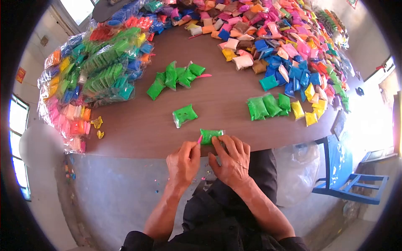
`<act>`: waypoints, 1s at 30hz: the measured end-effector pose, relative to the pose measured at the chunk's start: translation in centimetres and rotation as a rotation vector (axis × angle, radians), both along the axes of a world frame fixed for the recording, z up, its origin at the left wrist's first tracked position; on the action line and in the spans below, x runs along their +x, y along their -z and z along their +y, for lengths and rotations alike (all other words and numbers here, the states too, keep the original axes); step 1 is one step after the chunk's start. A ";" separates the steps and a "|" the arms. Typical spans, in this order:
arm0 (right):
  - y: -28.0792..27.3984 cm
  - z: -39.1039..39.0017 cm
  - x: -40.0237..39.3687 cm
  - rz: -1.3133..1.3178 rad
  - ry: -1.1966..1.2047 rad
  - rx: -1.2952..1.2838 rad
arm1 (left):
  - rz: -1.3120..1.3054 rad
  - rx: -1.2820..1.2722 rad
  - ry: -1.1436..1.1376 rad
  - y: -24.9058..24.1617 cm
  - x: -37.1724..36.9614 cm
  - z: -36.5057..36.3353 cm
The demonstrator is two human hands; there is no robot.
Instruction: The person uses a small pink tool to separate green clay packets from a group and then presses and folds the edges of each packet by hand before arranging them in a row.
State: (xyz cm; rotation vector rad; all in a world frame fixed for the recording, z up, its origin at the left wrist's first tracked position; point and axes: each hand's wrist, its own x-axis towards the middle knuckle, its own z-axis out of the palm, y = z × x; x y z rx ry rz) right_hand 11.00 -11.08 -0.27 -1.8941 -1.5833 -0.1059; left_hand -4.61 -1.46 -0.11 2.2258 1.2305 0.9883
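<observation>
At the table's near edge lies a small green packet [211, 136] in clear plastic. My left hand [184, 162] is closed in a pinch around a thin pink strip [199, 139], which touches the packet's left end. The bent fingers of my right hand [232, 161] press on the packet's right part and hold it against the table. My right thumb is apart from the packet. Just beyond, to the left, a single green packet [184, 115] lies flat. Farther back is a loose group of green packets [171, 77] with another pink strip [204, 76] beside it.
Bundled packets [106, 62] are piled on the table's left. A large heap of loose coloured packets [289, 46] covers the far right. Several green packets [268, 106] lie right of my hands, beside yellow ones [297, 110]. A blue chair [341, 167] stands at the right.
</observation>
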 end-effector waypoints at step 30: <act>-1.8 3.2 3.4 0.055 0.041 0.034 | -0.154 -0.152 0.072 -1.7 0.7 0.7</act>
